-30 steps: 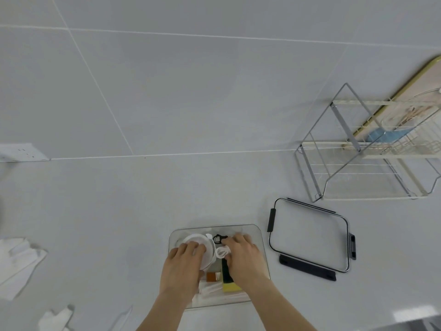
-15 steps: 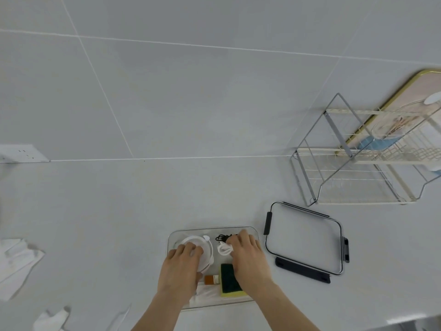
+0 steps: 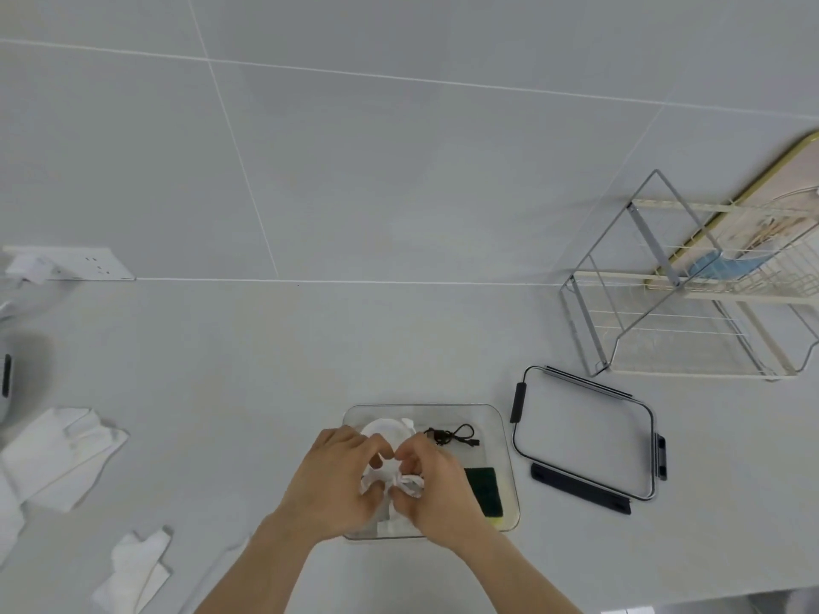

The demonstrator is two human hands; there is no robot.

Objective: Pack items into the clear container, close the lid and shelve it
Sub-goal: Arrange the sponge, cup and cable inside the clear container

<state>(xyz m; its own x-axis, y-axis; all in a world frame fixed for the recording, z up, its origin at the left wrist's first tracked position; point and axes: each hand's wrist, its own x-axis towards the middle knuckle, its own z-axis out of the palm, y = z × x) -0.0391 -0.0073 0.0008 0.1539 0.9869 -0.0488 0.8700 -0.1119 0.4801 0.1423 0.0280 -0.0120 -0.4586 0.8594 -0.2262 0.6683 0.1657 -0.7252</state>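
Note:
A clear container sits on the white counter in front of me. Inside lie a small black cable, a green and yellow sponge and a white round item. My left hand and my right hand are both over the container, fingers pinched on a bundled white cord between them. The hands hide the container's front half. The clear lid with black latches lies flat just right of the container.
A wire shelf rack stands at the back right with a board leaning behind it. White cloths and crumpled white pieces lie at the left. A wall socket is at the far left.
Both hands have drawn together over the container's middle and now pinch the white cord. The black cable and sponge are uncovered. The camera view has shifted.

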